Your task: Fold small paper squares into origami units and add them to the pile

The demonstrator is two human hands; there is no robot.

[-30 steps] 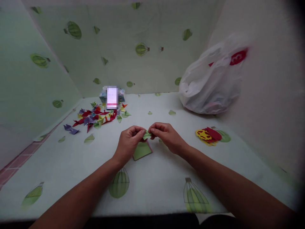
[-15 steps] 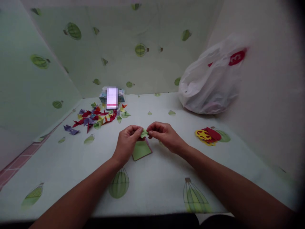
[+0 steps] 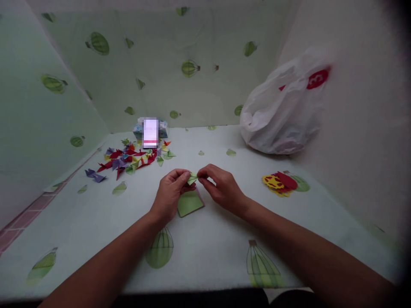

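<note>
A small piece of folded light-green paper [image 3: 192, 178] is held up over the table, between my two hands. Its left side is pinched by the thumb and fingers of my left hand [image 3: 172, 188]. My right hand [image 3: 221, 184] has its fingertips closed at the right tip of the paper, with the thumb slightly lower than the forefinger. Just below lies a stack of square green paper sheets [image 3: 190, 203], its upper left part covered by my left hand.
A heap of colourful folded paper cranes [image 3: 128, 160] lies at the left, before a phone [image 3: 150, 133] propped on a patterned box [image 3: 164, 129]. On the right stand a white plastic bag [image 3: 279, 115] and, nearer, red and yellow cut-outs [image 3: 273, 182].
My right fingers have shifted slightly at the paper's tip, thumb and forefinger a little further apart. More of the folded paper shows between the hands. The left hand keeps its pinch.
</note>
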